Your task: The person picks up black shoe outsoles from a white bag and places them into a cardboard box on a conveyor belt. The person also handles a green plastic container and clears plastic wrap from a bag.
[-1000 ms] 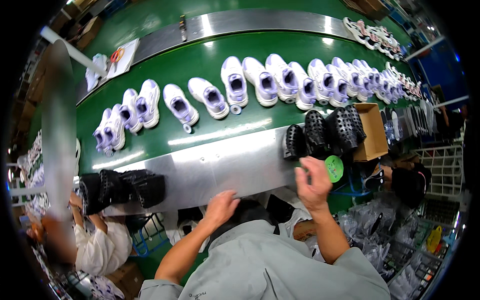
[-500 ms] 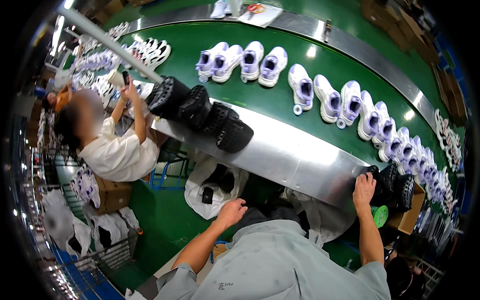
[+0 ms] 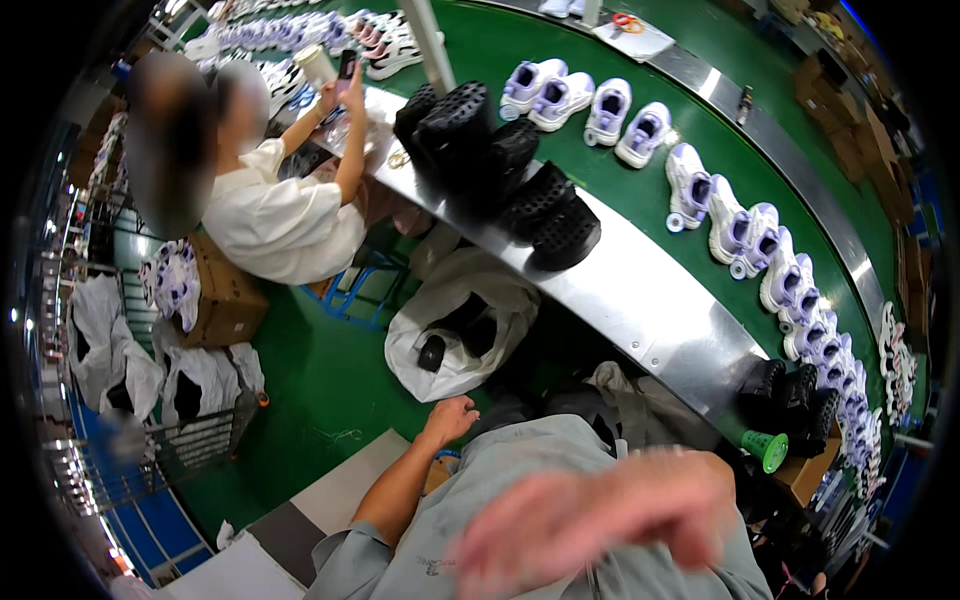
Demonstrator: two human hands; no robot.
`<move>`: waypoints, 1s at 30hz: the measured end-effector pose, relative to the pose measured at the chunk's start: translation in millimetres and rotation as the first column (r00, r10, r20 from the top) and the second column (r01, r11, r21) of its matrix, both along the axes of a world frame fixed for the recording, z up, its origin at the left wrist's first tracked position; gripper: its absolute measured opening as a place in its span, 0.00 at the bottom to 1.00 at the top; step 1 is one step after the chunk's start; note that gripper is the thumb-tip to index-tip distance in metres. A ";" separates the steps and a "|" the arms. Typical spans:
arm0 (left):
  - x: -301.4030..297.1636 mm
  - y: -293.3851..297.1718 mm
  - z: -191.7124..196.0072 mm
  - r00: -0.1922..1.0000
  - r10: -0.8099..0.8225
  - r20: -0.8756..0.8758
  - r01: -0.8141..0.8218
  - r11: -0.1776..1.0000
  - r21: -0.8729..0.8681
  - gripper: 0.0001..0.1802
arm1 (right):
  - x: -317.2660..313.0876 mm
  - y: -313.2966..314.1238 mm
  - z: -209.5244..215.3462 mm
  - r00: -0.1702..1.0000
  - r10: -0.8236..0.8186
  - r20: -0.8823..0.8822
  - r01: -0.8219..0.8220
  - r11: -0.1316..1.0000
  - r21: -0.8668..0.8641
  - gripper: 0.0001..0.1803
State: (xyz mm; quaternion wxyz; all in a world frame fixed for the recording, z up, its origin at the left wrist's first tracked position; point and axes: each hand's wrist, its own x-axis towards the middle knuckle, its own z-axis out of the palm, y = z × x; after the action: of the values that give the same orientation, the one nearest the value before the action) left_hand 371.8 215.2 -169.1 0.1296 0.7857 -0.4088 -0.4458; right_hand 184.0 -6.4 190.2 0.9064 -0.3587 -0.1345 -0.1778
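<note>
My left hand [image 3: 452,420] is near my lap, just below a white sack [image 3: 408,355]. Its fingers are loosely bent, with nothing visible in them. My right hand [image 3: 600,515] is a blur raised before my grey shirt [image 3: 530,450]; its fingers are too smeared to read. Black perforated shoe-shaped pieces [image 3: 565,235] stand in a row on the steel ledge [image 3: 640,300] ahead of me. More black pieces [image 3: 795,390] sit at the ledge's right end. White and lilac sneakers [image 3: 688,185] line the green belt [image 3: 640,195] beyond, out of reach of both hands.
At the left a person in a white top [image 3: 280,215] holds a phone [image 3: 346,66]. A green round spool [image 3: 765,450] and a cardboard box [image 3: 805,478] are at the right. A wire cart [image 3: 190,440] and a carton [image 3: 225,300] stand at the left.
My right hand has left the black pieces at the ledge's right end and come back before my shirt. My view has turned left. The sneakers and black pieces appear farther right in the picture.
</note>
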 end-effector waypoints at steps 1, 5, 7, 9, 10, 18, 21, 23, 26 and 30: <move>2.6 8.4 -6.1 0.997 0.083 0.001 -0.083 0.997 0.002 0.21 | 9.0 8.1 12.0 0.996 0.037 0.087 -0.041 0.998 0.045 0.36; 1.4 54.4 -23.5 0.889 0.457 -0.027 -0.457 0.889 0.030 0.18 | 47.9 21.8 38.9 0.935 0.127 0.332 -0.217 0.944 0.249 0.30; -13.2 86.3 -36.0 0.695 0.709 -0.119 -0.703 0.705 0.092 0.17 | 88.4 37.1 16.9 0.789 0.069 0.610 -0.227 0.956 0.185 0.31; -36.2 115.7 -34.4 0.470 0.874 -0.127 -0.862 0.485 0.149 0.13 | 100.2 50.6 15.9 0.782 0.094 0.616 -0.305 0.920 0.247 0.32; -54.5 143.7 -46.8 0.369 0.922 -0.115 -0.910 0.383 0.156 0.13 | 103.1 53.8 18.2 0.780 0.125 0.614 -0.362 0.890 0.279 0.32; -242.8 200.3 -50.1 -0.275 0.909 -0.312 -0.916 -0.149 0.373 0.11 | 131.9 68.2 14.4 0.582 0.508 0.635 -0.796 0.517 0.315 0.30; -290.3 178.4 -47.4 -0.365 0.794 -0.486 -0.895 -0.154 0.419 0.10 | 159.9 90.0 3.3 0.414 0.570 0.710 -0.883 0.441 0.161 0.30; -311.1 168.2 -50.5 -0.444 0.707 -0.550 -0.866 -0.182 0.465 0.10 | 172.1 96.4 6.5 0.415 0.746 0.521 -0.896 0.434 0.092 0.28; -320.3 177.4 -75.7 -0.649 0.533 -0.543 -0.754 -0.351 0.555 0.08 | 203.6 95.6 6.0 0.614 0.787 -0.063 -0.754 0.561 -0.341 0.23; -242.0 168.0 -43.2 -0.566 0.758 -0.324 -0.800 -0.409 0.439 0.07 | 246.6 113.7 -94.2 0.908 0.233 -0.347 -0.376 0.095 -0.922 0.21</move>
State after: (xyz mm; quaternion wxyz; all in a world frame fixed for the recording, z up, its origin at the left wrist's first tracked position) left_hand 129.8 383.2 -212.3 0.5785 0.5773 0.4890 -0.3049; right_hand 430.6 107.3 95.9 0.4833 -0.8271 -0.2365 0.1622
